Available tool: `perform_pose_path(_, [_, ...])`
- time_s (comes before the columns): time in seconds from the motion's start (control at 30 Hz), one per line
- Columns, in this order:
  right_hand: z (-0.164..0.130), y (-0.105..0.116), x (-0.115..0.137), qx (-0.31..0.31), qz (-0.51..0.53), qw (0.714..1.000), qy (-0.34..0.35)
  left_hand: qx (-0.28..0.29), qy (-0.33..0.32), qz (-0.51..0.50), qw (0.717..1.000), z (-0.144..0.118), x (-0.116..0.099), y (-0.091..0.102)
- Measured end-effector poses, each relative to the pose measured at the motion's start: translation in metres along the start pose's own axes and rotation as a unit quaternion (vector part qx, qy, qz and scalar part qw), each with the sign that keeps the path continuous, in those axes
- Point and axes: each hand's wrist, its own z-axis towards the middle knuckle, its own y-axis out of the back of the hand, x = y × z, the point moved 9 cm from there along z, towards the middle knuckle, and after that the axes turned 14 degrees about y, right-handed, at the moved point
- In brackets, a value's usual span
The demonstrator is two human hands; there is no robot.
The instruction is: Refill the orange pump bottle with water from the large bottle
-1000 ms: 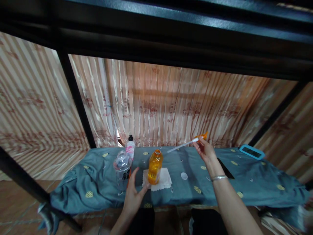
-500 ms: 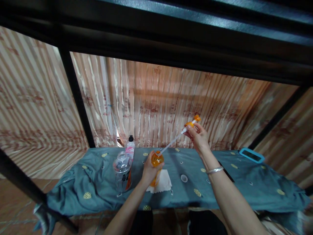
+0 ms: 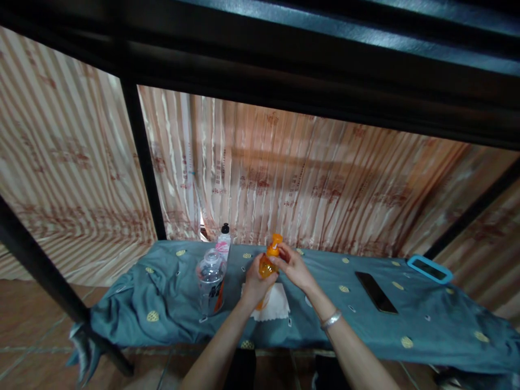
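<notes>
My left hand (image 3: 255, 283) grips an orange bottle (image 3: 265, 267) around its body and holds it upright above a white napkin (image 3: 274, 309). My right hand (image 3: 293, 266) is closed on the orange pump head (image 3: 275, 243) that sits on the bottle's neck. The pump's tube is inside the bottle and hidden. Both hands meet over the blue-grey cloth (image 3: 170, 303) that covers the table. A silver bangle (image 3: 331, 319) is on my right wrist.
A clear plastic jar (image 3: 210, 279) stands left of the bottle, with a small white bottle with a black cap (image 3: 223, 243) behind it. A black phone (image 3: 376, 291) and a blue-cased device (image 3: 429, 268) lie to the right. Striped curtains hang behind; black frame bars cross overhead.
My left hand took hold of the orange bottle. My right hand brought the pump over, fed its tube down into the bottle, and now rests on the pump head at the neck.
</notes>
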Motion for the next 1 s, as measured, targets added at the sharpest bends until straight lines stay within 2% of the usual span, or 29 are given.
perform_pose_path(0.13, [-0.005, -0.001, -0.008, 0.018, -0.006, 1.0, -0.002, 0.0, -0.012, -0.001, 1.0, -0.002, -0.006, -0.002])
perform_pose_path(0.33, [-0.007, -0.002, -0.008, 0.014, -0.044, 0.999, 0.002, -0.01, -0.005, 0.006, 1.0, -0.003, -0.004, 0.0])
perform_pose_path(0.63, [-0.015, -0.002, 0.003, -0.056, -0.152, 0.986, -0.028, -0.011, -0.024, 0.014, 1.0, -0.004, -0.011, 0.0])
perform_pose_path(0.7, [-0.014, -0.002, 0.004, -0.035, -0.152, 0.987, -0.026, -0.009, -0.024, 0.015, 1.0, -0.004, -0.009, 0.0])
perform_pose_path(0.87, [-0.011, -0.004, 0.006, 0.065, -0.153, 0.986, -0.02, 0.003, -0.028, -0.006, 1.0, -0.003, -0.006, -0.001])
perform_pose_path(0.93, [-0.01, -0.003, 0.006, 0.066, -0.175, 0.982, -0.025, 0.005, -0.027, -0.01, 1.0, -0.003, -0.005, -0.002])
perform_pose_path(1.0, [-0.009, 0.0, 0.005, 0.04, -0.207, 0.977, -0.036, 0.004, -0.029, -0.006, 1.0, -0.004, -0.006, -0.002])
